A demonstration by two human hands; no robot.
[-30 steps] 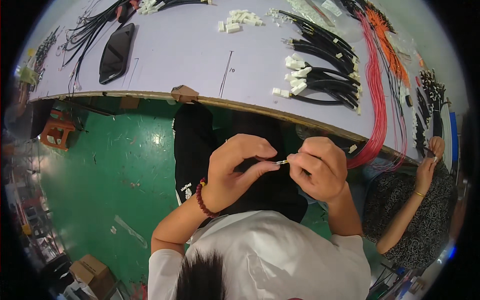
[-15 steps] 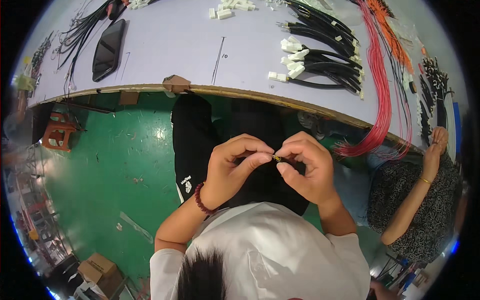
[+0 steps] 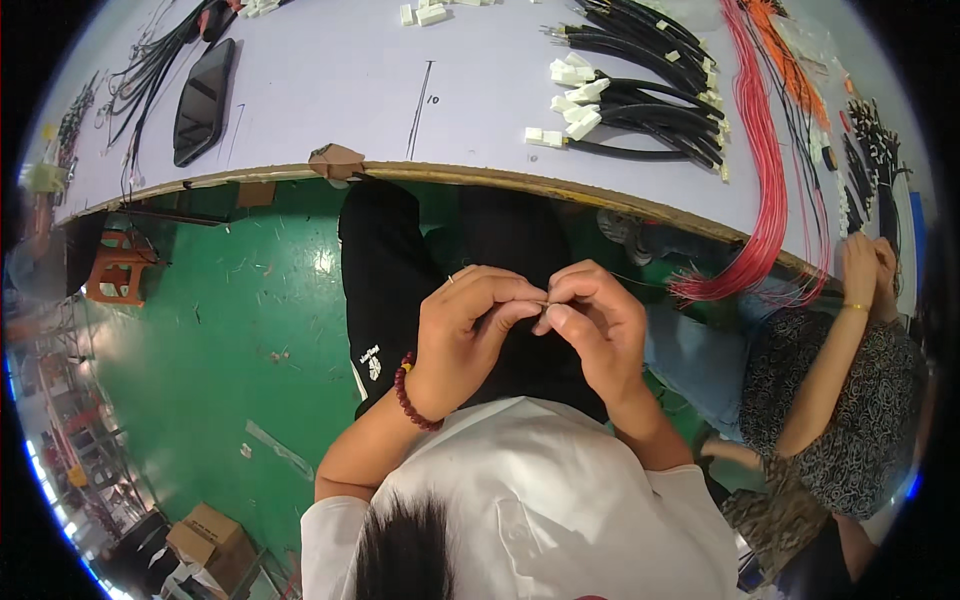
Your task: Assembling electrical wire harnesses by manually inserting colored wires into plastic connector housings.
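Observation:
Above my lap, in front of the table edge, my two hands meet fingertip to fingertip. My left hand (image 3: 468,322), with a beaded bracelet (image 3: 403,395) at its wrist, is closed in a pinch of thumb and forefinger. Opposite it, my right hand (image 3: 603,328) pinches too, its thumb and forefinger pressed together. A tiny thin piece (image 3: 543,303) lies between the fingertips; they cover nearly all of it, so I cannot tell its kind.
On the table (image 3: 330,100) lie black cables (image 3: 650,130) with white connectors (image 3: 580,97), a phone (image 3: 204,103) and loose white connectors (image 3: 431,14). Red wires (image 3: 757,200) hang over the edge. A co-worker (image 3: 850,400) sits at the right. An orange stool (image 3: 120,268) stands at the left.
My right hand has moved slightly left, closing the gap between the fingertips. The small black-and-yellow piece visible there before is now mostly covered. The co-worker's hands have shifted.

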